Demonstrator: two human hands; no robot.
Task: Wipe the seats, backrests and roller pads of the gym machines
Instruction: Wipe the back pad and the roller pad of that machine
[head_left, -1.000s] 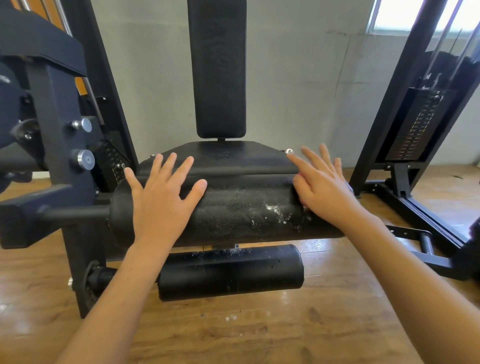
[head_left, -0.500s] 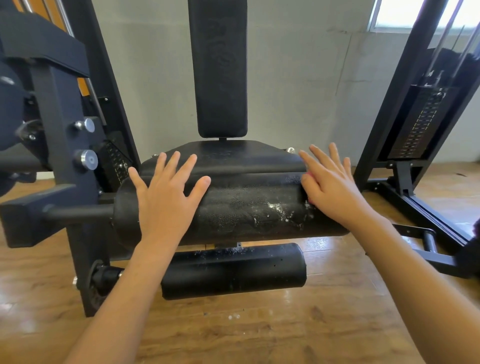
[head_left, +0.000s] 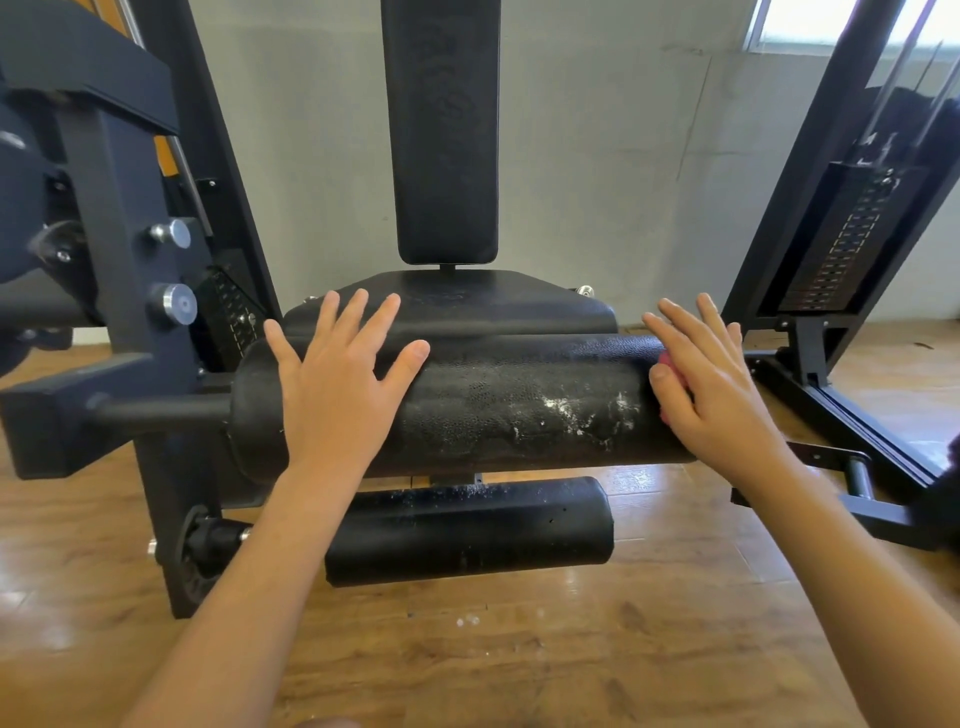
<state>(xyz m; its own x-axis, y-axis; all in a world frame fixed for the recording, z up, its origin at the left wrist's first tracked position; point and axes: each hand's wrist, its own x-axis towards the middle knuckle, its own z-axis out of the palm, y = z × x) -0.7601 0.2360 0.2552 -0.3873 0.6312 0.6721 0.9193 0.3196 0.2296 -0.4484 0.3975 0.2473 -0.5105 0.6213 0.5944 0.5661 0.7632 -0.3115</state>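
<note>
two hands are lying on the upper roller pad (head_left: 519, 410), one toward each end.

far left: the dark machine frame (head_left: 119, 249) is standing upright, and its side bar is running into the pad's left end.

left hand (head_left: 337, 400): it is resting palm-down on the left part of the pad, fingers straight and spread wide, thumb angled out to the right. it is gripping nothing. the fingertips are reaching over the pad's top toward the seat (head_left: 467, 306) just behind. the forearm is coming up from the lower left.

centre: the backrest (head_left: 441, 130) is rising upright behind the seat. white residue (head_left: 571, 415) is showing on the pad's right half, between the hands. the lower roller pad (head_left: 467, 530) is sitting below and nearer the camera, above the wooden floor (head_left: 467, 654).

right hand (head_left: 717, 395): it is covering the pad's right end, fingers extended and close together, pointing up and away. a small pink item (head_left: 671, 366) is showing under the palm beside the thumb; i cannot tell what it is. the hand is pressing flat rather than closing round it. the forearm is entering from the lower right.

far right: a weight stack (head_left: 841, 244) is standing inside a second frame.
</note>
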